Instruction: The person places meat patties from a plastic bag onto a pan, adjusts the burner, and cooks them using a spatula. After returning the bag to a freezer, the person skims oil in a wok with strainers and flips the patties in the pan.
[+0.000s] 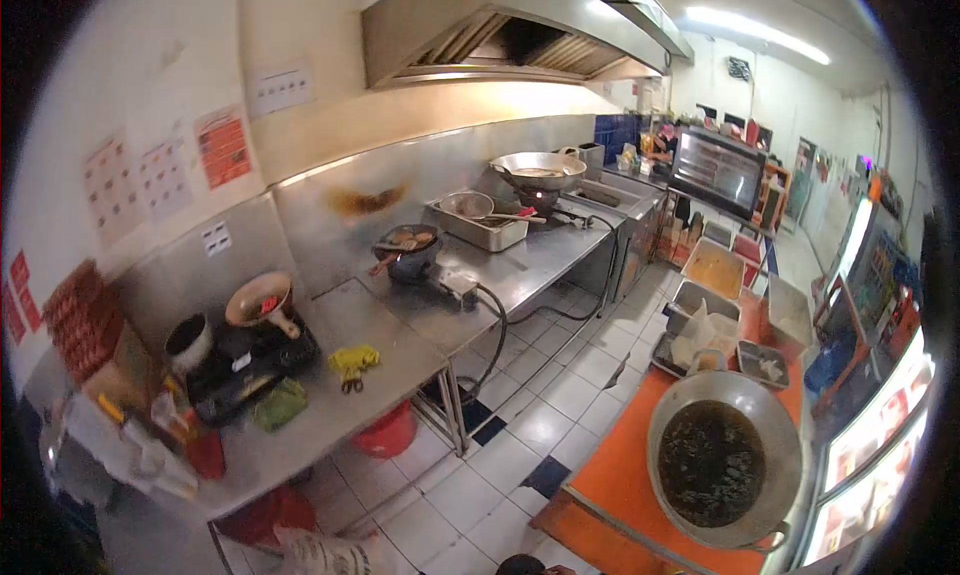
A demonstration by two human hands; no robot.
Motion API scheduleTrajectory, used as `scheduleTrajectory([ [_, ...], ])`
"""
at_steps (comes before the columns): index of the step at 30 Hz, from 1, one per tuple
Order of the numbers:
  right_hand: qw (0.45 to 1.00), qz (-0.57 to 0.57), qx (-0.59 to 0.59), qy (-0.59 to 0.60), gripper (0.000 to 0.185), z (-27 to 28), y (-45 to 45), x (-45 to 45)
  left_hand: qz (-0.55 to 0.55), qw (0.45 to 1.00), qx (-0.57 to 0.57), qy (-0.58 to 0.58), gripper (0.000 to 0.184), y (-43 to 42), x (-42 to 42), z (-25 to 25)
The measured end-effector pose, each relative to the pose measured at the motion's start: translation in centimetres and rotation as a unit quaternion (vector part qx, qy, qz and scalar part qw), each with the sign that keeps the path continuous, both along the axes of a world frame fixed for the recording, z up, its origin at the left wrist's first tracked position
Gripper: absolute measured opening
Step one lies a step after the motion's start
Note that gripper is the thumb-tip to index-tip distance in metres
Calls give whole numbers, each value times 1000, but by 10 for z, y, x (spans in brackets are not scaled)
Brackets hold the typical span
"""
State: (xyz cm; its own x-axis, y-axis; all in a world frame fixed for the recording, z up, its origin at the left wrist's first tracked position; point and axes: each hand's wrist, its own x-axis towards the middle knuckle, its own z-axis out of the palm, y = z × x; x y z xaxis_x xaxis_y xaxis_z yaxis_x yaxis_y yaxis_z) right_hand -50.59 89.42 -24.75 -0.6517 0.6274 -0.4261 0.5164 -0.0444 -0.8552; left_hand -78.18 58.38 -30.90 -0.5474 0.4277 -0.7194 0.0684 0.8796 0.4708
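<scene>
Neither my left hand nor my right hand can be made out. A small dark shape at the bottom edge is too cut off to identify. Nearest on the right, a wide wok (790, 430) of dark oil (712, 463) rests on an orange table (610, 465). On the steel counter (400, 350) at the left are a pan (245, 300) with something red in it on a black stove (225, 385), a yellow cloth (352, 360) by scissors (352, 385), and a green cloth (281, 405).
Farther along the counter stand a dark pan (405, 260), a steel tray (490, 237) with a strainer, and a large wok (540, 165). Steel trays (715, 267) line the orange table. A person (660, 145) is at the back. Red tubs (385, 433) sit underneath; tiled floor (540, 420) runs between.
</scene>
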Motion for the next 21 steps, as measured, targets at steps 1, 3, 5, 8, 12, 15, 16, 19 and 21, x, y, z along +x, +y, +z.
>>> scheduleTrajectory([
  [1,1000,-4,12,22,30,8,5,-24,-48,997,44,30,36,42,-33,-5],
  [3,997,-20,43,63,32,15,27,-70,-183,958,154,157,38,132,-101,-14],
  [5,992,-39,67,101,32,6,60,-112,-175,958,173,150,34,228,-151,17],
  [8,998,-28,35,54,36,-19,150,-190,-69,960,270,5,27,359,-215,77],
  [12,981,34,178,73,25,42,266,-302,-23,917,390,-75,24,493,-273,155],
  [15,972,-9,215,98,22,98,345,-375,-36,895,443,-40,24,580,-317,192],
  [16,983,-65,136,101,21,117,371,-400,1,891,445,-86,23,609,-331,199],
  [19,979,-77,118,148,20,137,456,-454,44,873,465,-140,23,700,-399,199],
  [21,978,-65,154,125,20,141,511,-475,56,864,478,-146,24,757,-445,203],
])
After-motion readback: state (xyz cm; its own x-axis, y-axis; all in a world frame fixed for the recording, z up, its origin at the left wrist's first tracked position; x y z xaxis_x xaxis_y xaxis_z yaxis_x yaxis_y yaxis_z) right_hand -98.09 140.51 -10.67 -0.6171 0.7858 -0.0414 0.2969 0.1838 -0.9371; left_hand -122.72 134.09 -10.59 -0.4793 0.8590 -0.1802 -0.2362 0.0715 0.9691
